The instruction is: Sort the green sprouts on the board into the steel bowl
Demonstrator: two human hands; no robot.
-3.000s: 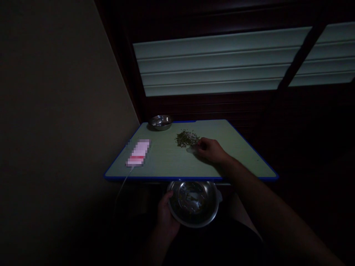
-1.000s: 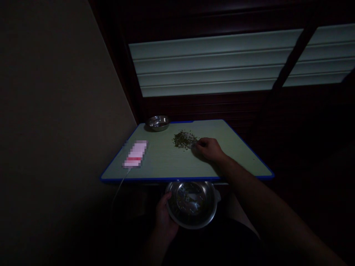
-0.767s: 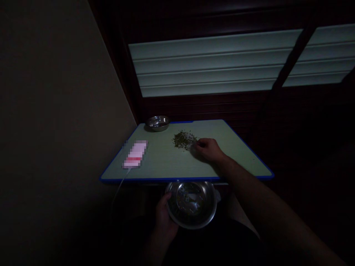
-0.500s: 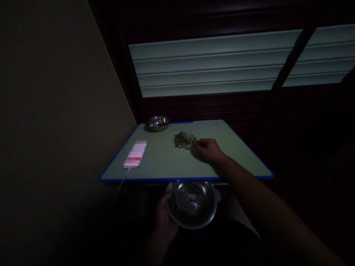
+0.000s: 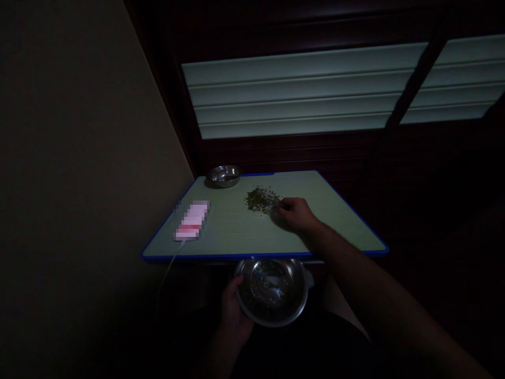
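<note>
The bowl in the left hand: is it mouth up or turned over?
Mouth up: the held bowl shows its inside, left hand at its rim.

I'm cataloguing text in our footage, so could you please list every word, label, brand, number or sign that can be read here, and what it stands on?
Readable text: none.
Phone-like device: its face is pixelated, so any text there is unreadable.
Large metal bowl, small metal bowl and tabletop: no lettering can be made out.
</note>
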